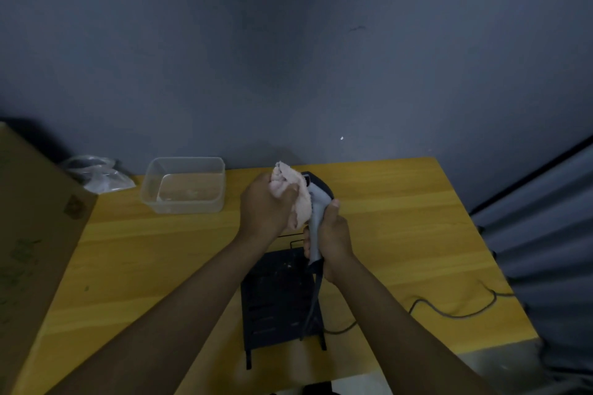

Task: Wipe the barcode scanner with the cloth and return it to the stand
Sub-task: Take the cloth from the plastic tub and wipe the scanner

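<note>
My right hand (332,240) grips the handle of the grey barcode scanner (317,202) and holds it upright above the table, its dark head pointing away from me. My left hand (264,210) is closed on a crumpled pale pink cloth (296,199), which presses against the left side of the scanner's head and neck. The black stand (276,295) lies on the yellow table directly below both hands, with nothing in it. The scanner's dark cable (449,314) hangs from the handle and runs off to the right across the table.
A clear plastic tub (184,184) sits at the back of the wooden table (144,250), left of my hands. A crumpled plastic bag (96,175) lies at the back left corner. A large cardboard box (35,234) stands along the left edge. A dark curtain (545,218) hangs to the right.
</note>
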